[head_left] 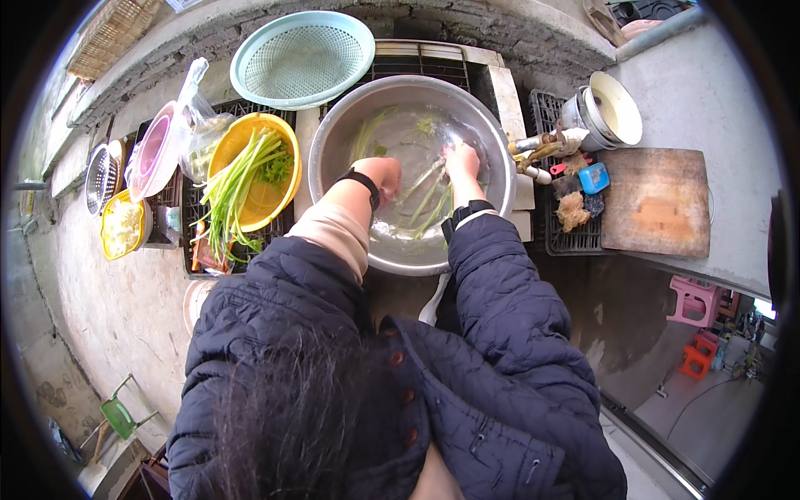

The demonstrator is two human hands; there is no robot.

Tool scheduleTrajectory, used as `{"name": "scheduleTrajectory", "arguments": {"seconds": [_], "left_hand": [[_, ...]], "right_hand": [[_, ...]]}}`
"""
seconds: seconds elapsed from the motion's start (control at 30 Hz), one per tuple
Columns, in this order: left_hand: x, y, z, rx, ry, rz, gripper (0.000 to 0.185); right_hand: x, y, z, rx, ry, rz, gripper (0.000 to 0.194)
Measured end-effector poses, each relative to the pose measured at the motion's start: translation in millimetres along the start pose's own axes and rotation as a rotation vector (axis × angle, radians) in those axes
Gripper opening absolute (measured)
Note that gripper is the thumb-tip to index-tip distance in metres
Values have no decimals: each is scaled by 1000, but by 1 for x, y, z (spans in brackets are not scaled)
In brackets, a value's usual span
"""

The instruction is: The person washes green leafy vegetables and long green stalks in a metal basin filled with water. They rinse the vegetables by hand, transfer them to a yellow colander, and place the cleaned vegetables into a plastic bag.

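Observation:
Both my hands are in a large metal basin (409, 84) of water. My right hand (462, 161) is closed round the ends of several green stalks (427, 195), which trail down and left through the water. My left hand (382, 175) is at the basin's left, its fingers curled at the water; whether they hold anything is hidden. Loose greens (370, 132) float beyond it. Left of the basin, a yellow plastic basket (259, 215) holds long leafy green stalks (240, 175), probably celery, hanging over its near rim.
A pale green colander (303, 59) stands behind. At the left are a pink basket (152, 153), a plastic bag (199, 128) and a yellow basket of white pieces (122, 226). To the right are a tap (537, 145), stacked bowls (615, 109), a blue soap box (594, 179) and a wooden chopping board (656, 203).

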State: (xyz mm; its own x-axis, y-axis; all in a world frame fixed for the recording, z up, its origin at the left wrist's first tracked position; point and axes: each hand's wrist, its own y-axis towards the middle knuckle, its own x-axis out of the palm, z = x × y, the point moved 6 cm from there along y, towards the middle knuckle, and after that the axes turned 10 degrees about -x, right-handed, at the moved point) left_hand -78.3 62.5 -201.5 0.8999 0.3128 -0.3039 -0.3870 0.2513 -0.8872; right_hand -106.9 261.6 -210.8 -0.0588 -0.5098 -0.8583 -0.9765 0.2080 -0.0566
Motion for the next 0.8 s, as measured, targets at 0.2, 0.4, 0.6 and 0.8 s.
{"name": "scheduleTrajectory", "arguments": {"seconds": [0.2,0.4,0.6,0.8], "left_hand": [[-50,-11,33,315,-238,380,78],[-75,-57,63,725,-757,333,49],[-92,-104,61,703,-783,460,29],[-107,-117,13,306,-727,605,51]], "right_hand": [[-6,0,-60,-49,903,-100,26],[-96,0,-175,-454,1297,-283,20],[-141,-16,-189,-572,1108,-326,58],[-108,-14,-89,-175,347,-587,58]]}}
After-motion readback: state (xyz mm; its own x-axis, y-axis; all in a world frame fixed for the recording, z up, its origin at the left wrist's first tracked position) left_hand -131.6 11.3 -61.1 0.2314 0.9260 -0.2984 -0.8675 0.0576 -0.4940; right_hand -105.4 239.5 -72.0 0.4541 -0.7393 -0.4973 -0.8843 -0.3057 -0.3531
